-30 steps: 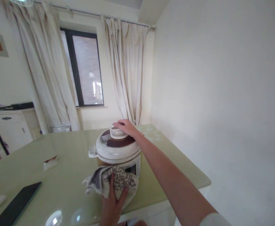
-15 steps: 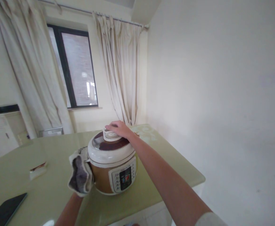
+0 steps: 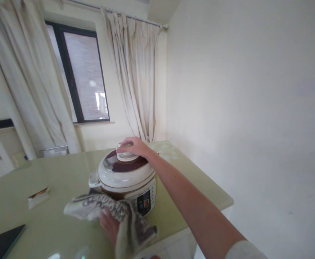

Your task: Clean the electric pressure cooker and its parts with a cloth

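Observation:
An electric pressure cooker with a white and dark-red lid stands on the table, its control panel facing me. My right hand is wrapped over the white knob on top of that lid. Low at the cooker's front left, my left hand holds a grey-and-white patterned cloth. The cloth spreads across the lower front of the cooker and hides part of its body and panel. Motion blurs the cloth, and most of my left fingers are covered by it.
The pale green tabletop extends left and back, its right edge near the white wall. A dark tablet-like device lies at the near left, with a small whitish packet beyond it. Curtains hang by the window.
My left hand has swept the cloth from the cooker's left side around to its lower front, uncovering the side handle. My right hand stays on the knob. The view has shifted slightly.

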A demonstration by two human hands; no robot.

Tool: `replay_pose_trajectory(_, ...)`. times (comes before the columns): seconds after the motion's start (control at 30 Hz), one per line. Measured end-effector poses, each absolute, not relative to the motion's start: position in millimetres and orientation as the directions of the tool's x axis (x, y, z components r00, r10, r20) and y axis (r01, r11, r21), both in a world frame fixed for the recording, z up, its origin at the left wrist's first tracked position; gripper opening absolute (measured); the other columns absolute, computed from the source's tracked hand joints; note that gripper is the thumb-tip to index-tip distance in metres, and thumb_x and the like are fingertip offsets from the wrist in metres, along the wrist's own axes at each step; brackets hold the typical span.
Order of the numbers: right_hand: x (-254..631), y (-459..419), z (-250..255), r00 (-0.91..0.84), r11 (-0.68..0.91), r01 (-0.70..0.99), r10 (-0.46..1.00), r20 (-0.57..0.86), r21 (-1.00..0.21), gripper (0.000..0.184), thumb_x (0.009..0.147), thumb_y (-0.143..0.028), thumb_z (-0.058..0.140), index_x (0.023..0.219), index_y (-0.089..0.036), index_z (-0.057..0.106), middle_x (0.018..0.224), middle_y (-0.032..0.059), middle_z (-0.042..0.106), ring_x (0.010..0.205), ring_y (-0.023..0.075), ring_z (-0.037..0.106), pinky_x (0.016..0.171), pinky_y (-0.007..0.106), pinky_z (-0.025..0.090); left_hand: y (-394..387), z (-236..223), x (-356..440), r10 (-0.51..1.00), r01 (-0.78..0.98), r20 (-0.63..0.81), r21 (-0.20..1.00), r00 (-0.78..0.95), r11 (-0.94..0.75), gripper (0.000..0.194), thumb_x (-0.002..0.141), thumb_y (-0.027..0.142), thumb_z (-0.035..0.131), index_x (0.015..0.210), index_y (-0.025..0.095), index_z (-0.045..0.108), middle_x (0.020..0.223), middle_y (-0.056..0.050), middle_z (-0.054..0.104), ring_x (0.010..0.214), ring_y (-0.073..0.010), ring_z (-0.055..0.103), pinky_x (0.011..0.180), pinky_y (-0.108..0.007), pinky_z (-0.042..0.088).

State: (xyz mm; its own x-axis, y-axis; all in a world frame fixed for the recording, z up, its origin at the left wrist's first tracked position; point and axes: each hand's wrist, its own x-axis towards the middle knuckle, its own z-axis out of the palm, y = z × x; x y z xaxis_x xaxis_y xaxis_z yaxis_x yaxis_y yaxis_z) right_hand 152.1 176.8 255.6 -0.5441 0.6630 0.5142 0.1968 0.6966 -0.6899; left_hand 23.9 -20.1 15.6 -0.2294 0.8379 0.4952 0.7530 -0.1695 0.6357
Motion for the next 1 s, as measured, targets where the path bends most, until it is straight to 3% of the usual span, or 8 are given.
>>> replay_pose_trajectory(0.07,153,177,255,-0.535,0.693,0.215,0.673,0.511,-0.688,0.048,0.075,-0.067,0.082,0.091,-0.022,0.080,0.093,0.0012,0.077,0.093,0.0201,0.068,0.086,0.029,0.045,-20,10,50,0.758,0.815,0.574,0.571,-0.309,-0.101,0.064,0.096,0.046,0.063,0.149,0.012,0.051,0.144,-0.028,0.056,0.141,-0.0471,0.049,0.109,-0.070,0.047)
replay_pose_trajectory(0.13,152,179,254,-0.526,0.681,0.215,0.684,0.505,-0.700,0.051,0.082,-0.072,0.073,0.088,-0.021,0.079,0.087,0.0004,0.075,0.089,0.0196,0.067,0.083,0.029,0.044,-16,17,70,0.657,0.899,0.698,0.432,-0.284,-0.070,0.065,0.094,0.048,0.062,0.150,0.015,0.052,0.137,-0.027,0.062,0.144,-0.0501,0.044,0.111,-0.075,0.041)
replay_pose_trajectory(0.3,150,190,252,-0.512,0.603,0.061,0.703,0.493,-0.796,0.064,0.086,-0.079,0.063,0.087,-0.018,0.080,0.087,0.0042,0.076,0.089,0.0206,0.068,0.084,0.030,0.046,1,103,71,0.506,0.983,0.859,0.020,0.077,-0.183,0.034,0.087,0.046,0.070,0.117,0.031,0.076,0.114,-0.014,0.075,0.131,-0.0459,0.057,0.117,-0.074,0.032)
replay_pose_trajectory(0.4,151,194,253,-0.527,0.496,-0.065,0.720,0.452,-0.866,0.069,0.080,-0.083,0.066,0.088,-0.015,0.079,0.090,0.0077,0.077,0.087,0.0208,0.069,0.085,0.032,0.049,11,171,59,0.519,0.943,0.816,-0.090,0.255,-0.321,0.047,0.086,0.044,0.070,0.131,0.031,0.071,0.128,-0.012,0.073,0.125,-0.0395,0.061,0.113,-0.062,0.039)
replay_pose_trajectory(0.53,154,194,254,-0.512,0.436,-0.113,0.744,0.428,-0.893,0.070,0.080,-0.083,0.066,0.088,-0.014,0.077,0.088,0.0095,0.077,0.085,0.0213,0.070,0.084,0.033,0.052,26,224,45,0.628,0.910,0.716,-0.023,0.304,-0.414,0.035,0.089,0.040,0.066,0.121,0.029,0.074,0.125,-0.008,0.075,0.115,-0.0342,0.066,0.097,-0.051,0.047)
replay_pose_trajectory(0.77,153,195,250,-0.450,0.497,-0.071,0.758,0.473,-0.865,0.071,0.081,-0.086,0.061,0.085,-0.016,0.078,0.083,0.0068,0.075,0.082,0.0197,0.068,0.083,0.032,0.050,32,212,12,0.553,0.868,0.803,0.097,0.222,-0.488,0.031,0.092,0.049,0.064,0.103,0.023,0.076,0.110,-0.009,0.076,0.106,-0.0310,0.065,0.094,-0.045,0.048)
replay_pose_trajectory(0.9,152,196,249,-0.455,0.502,-0.050,0.758,0.468,-0.863,0.068,0.080,-0.083,0.065,0.086,-0.017,0.078,0.083,0.0054,0.074,0.082,0.0191,0.067,0.080,0.031,0.050,39,217,-1,0.652,0.816,0.747,0.297,0.125,-0.496,0.037,0.094,0.056,0.061,0.098,0.023,0.076,0.107,-0.007,0.078,0.103,-0.0284,0.069,0.094,-0.040,0.050)
replay_pose_trajectory(1.0,153,195,248,-0.453,0.520,-0.054,0.748,0.485,-0.853,0.063,0.085,-0.079,0.063,0.088,-0.017,0.078,0.086,0.0054,0.074,0.085,0.0195,0.067,0.081,0.031,0.049,50,226,-16,0.763,0.792,0.645,0.484,-0.037,-0.372,0.045,0.092,0.062,0.058,0.105,0.023,0.075,0.112,-0.007,0.079,0.105,-0.0291,0.071,0.095,-0.039,0.052)
